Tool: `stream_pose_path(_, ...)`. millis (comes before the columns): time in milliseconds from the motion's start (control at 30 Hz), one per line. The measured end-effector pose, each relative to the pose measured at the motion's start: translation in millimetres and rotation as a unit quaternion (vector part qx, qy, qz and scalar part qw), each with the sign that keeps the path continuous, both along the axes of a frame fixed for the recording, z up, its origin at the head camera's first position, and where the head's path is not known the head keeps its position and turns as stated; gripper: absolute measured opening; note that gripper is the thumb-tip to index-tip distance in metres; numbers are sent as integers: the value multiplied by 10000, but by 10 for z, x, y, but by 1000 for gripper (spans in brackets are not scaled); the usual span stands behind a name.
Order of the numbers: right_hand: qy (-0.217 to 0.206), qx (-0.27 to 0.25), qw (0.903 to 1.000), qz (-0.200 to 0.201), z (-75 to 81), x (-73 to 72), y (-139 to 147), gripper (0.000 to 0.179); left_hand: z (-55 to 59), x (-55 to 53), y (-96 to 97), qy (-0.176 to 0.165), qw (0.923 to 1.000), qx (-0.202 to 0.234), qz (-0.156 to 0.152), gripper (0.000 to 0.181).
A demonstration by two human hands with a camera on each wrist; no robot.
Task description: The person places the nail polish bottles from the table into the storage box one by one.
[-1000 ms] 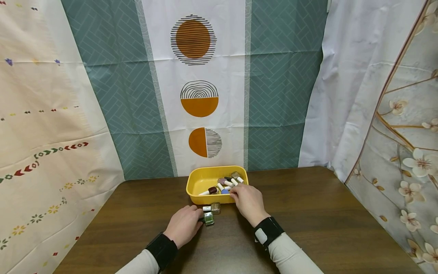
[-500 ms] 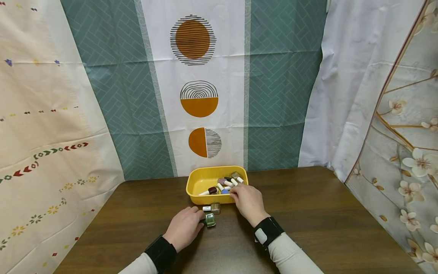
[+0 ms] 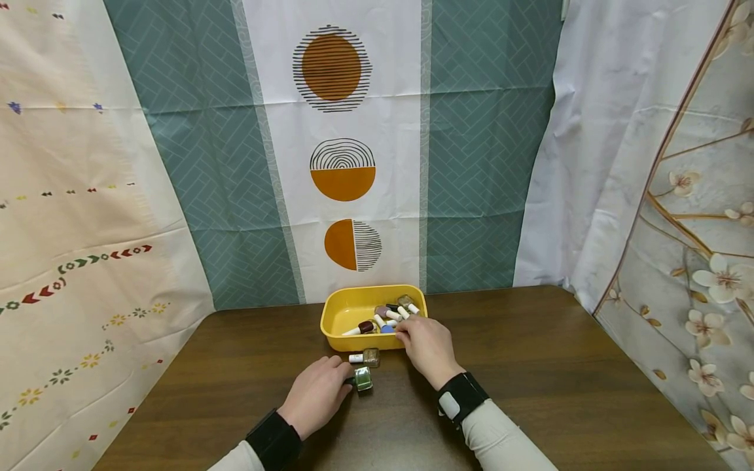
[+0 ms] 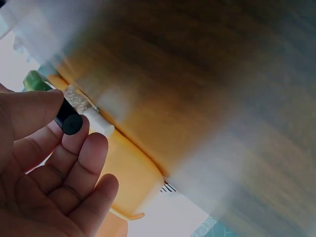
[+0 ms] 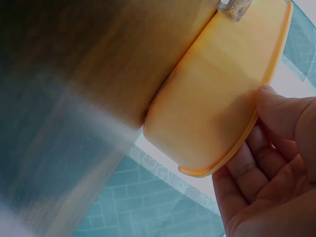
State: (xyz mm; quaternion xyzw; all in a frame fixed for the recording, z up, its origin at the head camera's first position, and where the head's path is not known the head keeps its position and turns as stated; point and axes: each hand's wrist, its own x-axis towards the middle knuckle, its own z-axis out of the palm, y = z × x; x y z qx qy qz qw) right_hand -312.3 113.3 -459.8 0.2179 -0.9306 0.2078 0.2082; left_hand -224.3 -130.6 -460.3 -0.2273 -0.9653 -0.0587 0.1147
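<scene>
My left hand point(image 3: 318, 396) pinches a green nail polish bottle point(image 3: 363, 379) by its black cap point(image 4: 69, 118), between thumb and fingers. The bottle's glass end points right, just in front of a glittery nail polish bottle point(image 3: 371, 357) with a white cap, which lies before the yellow plastic tub point(image 3: 341, 344). My right hand point(image 3: 429, 347) holds the tub's front rim near its right corner, thumb outside and fingers over the inner side. Inside the tub lie several nail polish bottles, among them a dark red one point(image 3: 366, 326) and a blue one point(image 3: 387, 329); the right hand hides part of the pile.
The tub stands at the far edge of a brown wooden table point(image 3: 530, 392). Behind it hangs a teal and white curtain point(image 3: 489, 163) with orange circles. Patterned cloths hang at left and right.
My left hand has drawn slightly toward me with the green nail polish bottle, which has shifted a little right and nearer and turned slightly. The right hand and tub stay put.
</scene>
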Motion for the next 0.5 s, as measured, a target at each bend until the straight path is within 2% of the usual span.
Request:
stream_pose_path(333,14,-11,10000,26,12,4,-2,6,79,37,16,149,9997,133,-105,20)
stream_pose_path(500,-43,-1,10000,13,17,-3,-3,5,101,29,24,127,9998,140,-23,21)
